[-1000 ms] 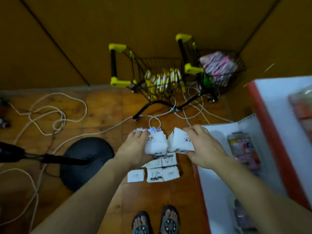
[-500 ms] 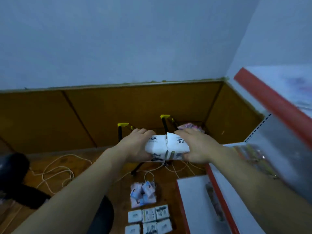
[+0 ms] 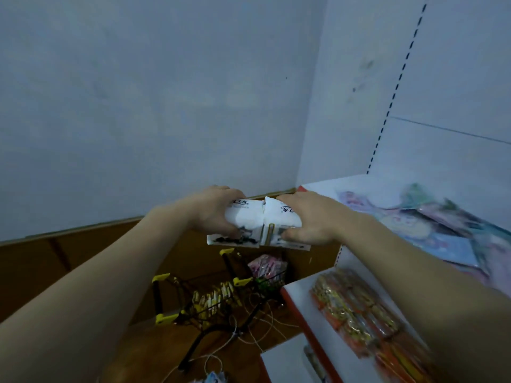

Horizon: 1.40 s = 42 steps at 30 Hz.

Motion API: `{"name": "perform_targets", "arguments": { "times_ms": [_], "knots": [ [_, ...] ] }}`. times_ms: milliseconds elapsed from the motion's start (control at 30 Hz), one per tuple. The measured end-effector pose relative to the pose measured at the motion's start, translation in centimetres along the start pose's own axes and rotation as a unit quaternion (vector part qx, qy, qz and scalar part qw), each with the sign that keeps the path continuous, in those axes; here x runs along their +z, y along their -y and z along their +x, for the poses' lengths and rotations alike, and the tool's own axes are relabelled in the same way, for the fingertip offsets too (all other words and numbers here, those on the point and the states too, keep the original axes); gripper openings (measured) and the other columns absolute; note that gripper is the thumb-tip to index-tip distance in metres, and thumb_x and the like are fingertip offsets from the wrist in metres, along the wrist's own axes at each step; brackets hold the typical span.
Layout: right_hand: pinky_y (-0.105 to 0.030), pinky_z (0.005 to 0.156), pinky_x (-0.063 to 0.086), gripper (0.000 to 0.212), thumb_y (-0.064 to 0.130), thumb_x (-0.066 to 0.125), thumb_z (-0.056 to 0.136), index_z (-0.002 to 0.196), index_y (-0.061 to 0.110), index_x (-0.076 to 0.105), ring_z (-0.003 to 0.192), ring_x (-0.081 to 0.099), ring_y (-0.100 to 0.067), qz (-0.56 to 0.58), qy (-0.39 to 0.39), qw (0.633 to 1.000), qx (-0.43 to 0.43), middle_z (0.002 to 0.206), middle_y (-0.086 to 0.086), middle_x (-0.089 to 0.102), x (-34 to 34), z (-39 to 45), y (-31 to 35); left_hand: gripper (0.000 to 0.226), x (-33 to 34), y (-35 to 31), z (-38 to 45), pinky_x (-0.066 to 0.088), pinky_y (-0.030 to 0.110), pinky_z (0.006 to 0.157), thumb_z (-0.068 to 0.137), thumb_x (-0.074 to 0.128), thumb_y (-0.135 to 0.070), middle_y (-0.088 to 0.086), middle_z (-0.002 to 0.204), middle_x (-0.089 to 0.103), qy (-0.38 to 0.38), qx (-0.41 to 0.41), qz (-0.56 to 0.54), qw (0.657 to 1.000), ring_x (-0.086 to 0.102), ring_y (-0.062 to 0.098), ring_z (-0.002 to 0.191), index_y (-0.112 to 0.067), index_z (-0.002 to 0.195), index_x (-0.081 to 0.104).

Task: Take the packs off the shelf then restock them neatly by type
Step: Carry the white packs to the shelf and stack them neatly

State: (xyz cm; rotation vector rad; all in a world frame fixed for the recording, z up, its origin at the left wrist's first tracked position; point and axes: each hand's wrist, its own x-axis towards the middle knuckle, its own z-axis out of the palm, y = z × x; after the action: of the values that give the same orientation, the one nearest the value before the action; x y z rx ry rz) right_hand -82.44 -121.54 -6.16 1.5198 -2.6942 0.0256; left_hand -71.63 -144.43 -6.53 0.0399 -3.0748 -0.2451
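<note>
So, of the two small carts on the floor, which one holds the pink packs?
The farther cart, nearest the shelf, holds the pink packs; the nearer cart holds yellow-and-white ones.

Both bare forearms reach up from the lower corners toward mid-frame, the left hand [image 3: 214,214] and right hand [image 3: 311,221] curled inward, fingers on top, thumbs beneath, each grip closed.

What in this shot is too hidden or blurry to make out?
Head view only:
- Print on the white packs: too small, partly under the left hand and right hand.
- Packs on the upper shelf: motion-blurred.
- Blue pack on the floor: cut by the bottom edge.
</note>
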Motion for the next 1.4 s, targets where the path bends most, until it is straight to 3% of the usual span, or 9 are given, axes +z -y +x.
{"name": "perform_targets", "arguments": {
  "times_ms": [100, 267, 400, 567, 667, 767, 933, 1400],
  "knots": [
    [-0.043, 0.102, 0.044, 0.086, 0.061, 0.061, 0.074, 0.149, 0.027, 0.036, 0.126, 0.049, -0.030, 0.000, -0.009, 0.998, 0.054, 0.137, -0.007, 0.053, -2.8, -3.3, 0.2, 0.078, -2.4, -2.0, 0.8, 0.044, 0.033, 0.093, 0.070, 0.085, -0.048, 0.004, 0.124, 0.058, -0.007, 0.062, 0.008, 0.998, 0.054, 0.025, 0.114, -0.023, 0.136, 0.052],
    [-0.044, 0.106, 0.041, 0.089, 0.058, 0.064, 0.081, 0.155, 0.027, 0.026, 0.130, 0.044, -0.028, -0.030, -0.022, 0.986, 0.163, 0.143, -0.006, 0.048, -6.0, -10.6, -0.2, 0.079, -4.4, -7.8, 2.3, 0.045, 0.033, 0.093, 0.068, 0.084, -0.056, -0.001, 0.125, 0.060, -0.019, 0.166, -0.001, 0.986, 0.056, 0.024, 0.114, -0.026, 0.134, 0.053],
    [-0.040, 0.092, 0.048, 0.077, 0.053, 0.067, 0.072, 0.141, 0.030, 0.043, 0.110, 0.056, -0.028, -0.027, -0.016, 0.969, 0.244, 0.119, -0.005, 0.059, -7.8, -18.2, -0.2, 0.082, -4.4, -15.0, 2.6, 0.045, 0.037, 0.098, 0.070, 0.084, -0.054, 0.003, 0.131, 0.058, -0.016, 0.258, -0.007, 0.966, 0.055, 0.025, 0.116, -0.022, 0.138, 0.051],
    [-0.043, 0.092, 0.050, 0.083, 0.055, 0.062, 0.065, 0.142, 0.034, 0.040, 0.107, 0.056, -0.026, -0.044, -0.017, 0.938, 0.344, 0.117, -0.004, 0.058, -10.1, -28.7, 0.3, 0.083, -4.4, -24.6, 0.9, 0.045, 0.038, 0.099, 0.071, 0.082, -0.054, 0.004, 0.133, 0.058, -0.023, 0.365, -0.019, 0.930, 0.055, 0.026, 0.117, -0.021, 0.140, 0.049],
    [-0.041, 0.090, 0.050, 0.075, 0.048, 0.069, 0.071, 0.140, 0.033, 0.043, 0.104, 0.056, -0.025, -0.050, -0.021, 0.916, 0.397, 0.113, -0.002, 0.058, -11.5, -35.2, 1.3, 0.074, -4.5, -30.5, -1.1, 0.047, 0.037, 0.093, 0.070, 0.084, -0.051, 0.001, 0.121, 0.061, -0.024, 0.419, -0.036, 0.907, 0.057, 0.024, 0.109, -0.024, 0.133, 0.056],
    [-0.040, 0.089, 0.049, 0.075, 0.050, 0.067, 0.070, 0.139, 0.034, 0.043, 0.102, 0.054, -0.024, -0.056, -0.025, 0.892, 0.448, 0.111, 0.000, 0.056, -12.5, -42.0, 3.0, 0.071, -4.3, -36.4, -3.5, 0.046, 0.034, 0.089, 0.069, 0.084, -0.052, 0.001, 0.117, 0.063, -0.027, 0.470, -0.039, 0.882, 0.057, 0.021, 0.105, -0.026, 0.129, 0.057],
    [-0.043, 0.092, 0.049, 0.079, 0.053, 0.066, 0.069, 0.141, 0.033, 0.040, 0.107, 0.054, -0.026, -0.074, -0.023, 0.849, 0.523, 0.114, -0.002, 0.056, -13.4, -53.4, 6.9, 0.078, -3.4, -46.3, -9.3, 0.044, 0.036, 0.099, 0.071, 0.083, -0.051, 0.004, 0.128, 0.060, -0.015, 0.537, -0.058, 0.841, 0.055, 0.024, 0.117, -0.022, 0.136, 0.053],
    [-0.041, 0.096, 0.047, 0.086, 0.052, 0.069, 0.076, 0.150, 0.031, 0.031, 0.119, 0.049, -0.025, -0.093, -0.006, 0.718, 0.690, 0.126, -0.001, 0.052, -13.0, -82.9, 21.8, 0.073, 2.1, -70.5, -30.9, 0.046, 0.037, 0.092, 0.069, 0.082, -0.055, 0.000, 0.114, 0.059, 0.048, 0.694, -0.080, 0.714, 0.054, 0.023, 0.106, -0.028, 0.131, 0.054]
  ]
}}
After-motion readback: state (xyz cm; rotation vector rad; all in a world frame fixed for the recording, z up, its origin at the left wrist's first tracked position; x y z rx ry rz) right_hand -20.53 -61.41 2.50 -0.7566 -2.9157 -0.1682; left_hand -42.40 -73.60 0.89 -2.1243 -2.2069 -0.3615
